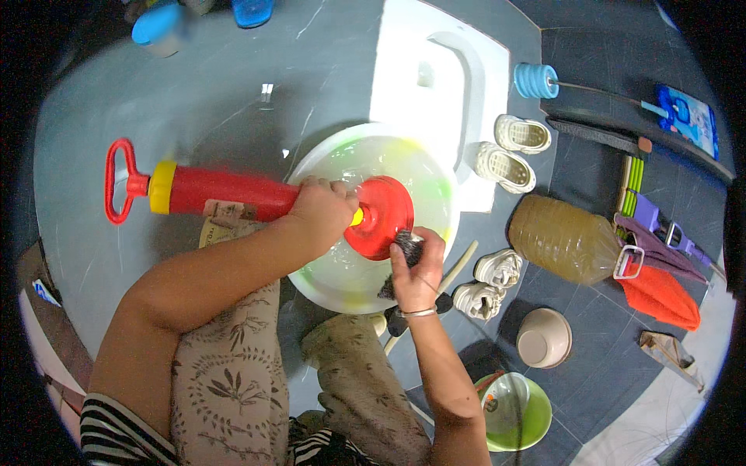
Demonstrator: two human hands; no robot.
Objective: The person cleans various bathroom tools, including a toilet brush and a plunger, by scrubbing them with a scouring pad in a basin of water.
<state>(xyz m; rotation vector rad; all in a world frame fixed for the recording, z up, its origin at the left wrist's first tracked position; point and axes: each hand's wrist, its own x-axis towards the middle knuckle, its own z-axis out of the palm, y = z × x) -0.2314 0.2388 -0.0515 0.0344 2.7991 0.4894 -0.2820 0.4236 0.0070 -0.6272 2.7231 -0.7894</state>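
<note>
My left hand [324, 207] grips the lower barrel of a red air-pump drain plunger [245, 189] with yellow collars and a red loop handle. The plunger lies sideways, its round red rubber cup [387, 215] over a white basin [309, 151] of water. In my right hand [421, 271], fingers and thumb pinch a dark, shaggy scrubber or cloth [408, 249] at the cup's lower right rim. Its exact kind is unclear. A paper label, partly peeled, sticks to the barrel. The basin stands on the grey tiled floor before my knees.
A white squat toilet [396, 110] adjoins the basin. To the right are cream clogs [521, 134], white sneakers [498, 268], a large plastic bottle [559, 239] of murky liquid, a beige bucket [539, 343] and a green basin [539, 413]. A pale hose [460, 265] runs beside the basin.
</note>
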